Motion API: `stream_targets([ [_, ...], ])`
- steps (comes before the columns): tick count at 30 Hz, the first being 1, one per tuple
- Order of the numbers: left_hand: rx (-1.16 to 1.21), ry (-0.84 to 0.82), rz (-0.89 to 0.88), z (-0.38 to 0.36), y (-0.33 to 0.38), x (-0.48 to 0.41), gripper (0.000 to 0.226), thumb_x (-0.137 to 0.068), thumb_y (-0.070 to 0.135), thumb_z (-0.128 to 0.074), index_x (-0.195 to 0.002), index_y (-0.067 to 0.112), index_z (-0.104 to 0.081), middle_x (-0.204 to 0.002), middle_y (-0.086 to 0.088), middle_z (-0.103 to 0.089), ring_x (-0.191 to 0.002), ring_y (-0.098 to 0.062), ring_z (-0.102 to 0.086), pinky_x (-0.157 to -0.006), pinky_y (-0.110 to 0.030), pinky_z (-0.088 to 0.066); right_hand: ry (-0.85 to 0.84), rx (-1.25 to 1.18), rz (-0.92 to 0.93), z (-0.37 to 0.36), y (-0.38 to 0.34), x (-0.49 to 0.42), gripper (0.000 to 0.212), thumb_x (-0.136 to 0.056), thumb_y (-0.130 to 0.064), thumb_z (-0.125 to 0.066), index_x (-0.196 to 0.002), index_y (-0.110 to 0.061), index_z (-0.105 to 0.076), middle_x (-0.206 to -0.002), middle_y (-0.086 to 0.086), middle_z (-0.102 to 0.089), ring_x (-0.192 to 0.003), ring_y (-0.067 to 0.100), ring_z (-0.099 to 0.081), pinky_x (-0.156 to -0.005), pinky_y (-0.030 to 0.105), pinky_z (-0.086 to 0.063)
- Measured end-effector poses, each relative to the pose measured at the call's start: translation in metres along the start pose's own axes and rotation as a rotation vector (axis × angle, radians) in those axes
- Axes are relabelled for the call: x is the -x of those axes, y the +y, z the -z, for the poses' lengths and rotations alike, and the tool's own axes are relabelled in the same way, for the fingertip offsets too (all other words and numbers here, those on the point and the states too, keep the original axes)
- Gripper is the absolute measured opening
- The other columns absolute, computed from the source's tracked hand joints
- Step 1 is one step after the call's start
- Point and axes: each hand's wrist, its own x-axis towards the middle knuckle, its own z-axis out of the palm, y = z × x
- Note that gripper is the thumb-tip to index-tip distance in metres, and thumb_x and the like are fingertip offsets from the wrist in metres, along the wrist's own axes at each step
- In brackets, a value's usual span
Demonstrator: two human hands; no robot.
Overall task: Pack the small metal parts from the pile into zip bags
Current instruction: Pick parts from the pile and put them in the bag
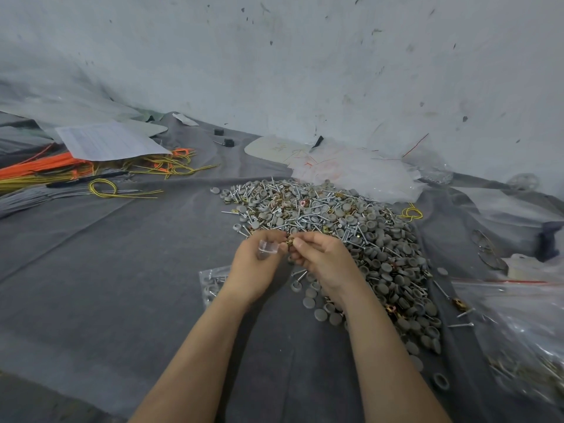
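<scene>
1. Two hands work close together: the left hand (253, 264) grips a small clear zip bag (268, 249).
2. The right hand (320, 261) pinches a gold-coloured part (290, 241) at the bag's mouth.
3. Past the hands, and to their right, lies the pile (351, 227).
4. I think this is the filling step. Next, the part must drop straight in.
5. The paper (106, 140) far left has words too blurry to read.

Both hands (285, 257) pinch a brass part (289, 241) and small bag (268, 248) beside the pile (335, 227).
</scene>
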Motion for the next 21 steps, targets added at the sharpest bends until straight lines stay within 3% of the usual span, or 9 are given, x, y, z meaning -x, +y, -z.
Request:
stream_targets([
  [4,0.067,-0.029,0.014,0.0013,-0.0009,-0.0003,0.018,-0.093,0.008,-0.058,-0.11,0.004,-0.064,-0.075,0.005,-0.059,-0.051,0.005,-0.05,-0.048,-0.009,-0.037,-0.028,-0.143,-0.057,0.0005,-0.0023,0.0009,0.015,-0.093,0.0,-0.053,-0.091,-0.008,-0.066,-0.077,0.005,-0.066,-0.067,0.008,-0.06,-0.068,0.018,-0.052],
  [11,0.162,-0.052,0.036,0.0017,0.0,-0.0005,0.011,-0.092,0.004,-0.058,-0.101,0.004,-0.064,-0.067,0.006,-0.062,-0.045,0.006,-0.051,-0.045,-0.006,-0.036,-0.044,-0.394,-0.153,-0.0028,-0.0031,0.0016,0.015,-0.094,0.0,-0.05,-0.089,-0.003,-0.064,-0.071,0.002,-0.063,-0.061,0.007,-0.058,-0.061,0.016,-0.051],
  [14,0.103,-0.04,0.035,0.001,-0.0011,-0.0009,0.009,-0.092,0.007,-0.058,-0.098,0.002,-0.063,-0.07,0.0,-0.061,-0.047,0.006,-0.049,-0.046,-0.008,-0.036,-0.006,-0.291,-0.114,-0.0051,-0.0019,0.0004,0.014,-0.094,-0.002,-0.051,-0.089,-0.003,-0.064,-0.073,0.004,-0.064,-0.064,0.008,-0.059,-0.064,0.017,-0.052],
  [17,0.01,-0.027,0.016,0.0002,-0.0013,-0.0014,0.005,-0.093,0.01,-0.059,-0.089,0.01,-0.061,-0.066,0.004,-0.057,-0.048,0.003,-0.047,-0.047,-0.012,-0.036,0.022,-0.173,-0.087,-0.0069,0.0003,-0.0005,0.017,-0.096,-0.003,-0.05,-0.086,-0.005,-0.064,-0.075,0.004,-0.063,-0.068,0.01,-0.058,-0.067,0.019,-0.052],
  [21,-0.066,-0.019,0.015,0.0004,-0.0002,-0.0015,0.013,-0.093,0.013,-0.059,-0.08,0.016,-0.057,-0.065,0.005,-0.054,-0.056,-0.007,-0.046,-0.055,-0.024,-0.036,0.054,0.009,-0.025,-0.009,0.0018,-0.003,0.022,-0.097,-0.006,-0.048,-0.083,-0.011,-0.063,-0.077,0.004,-0.063,-0.073,0.013,-0.057,-0.077,0.031,-0.051],
])
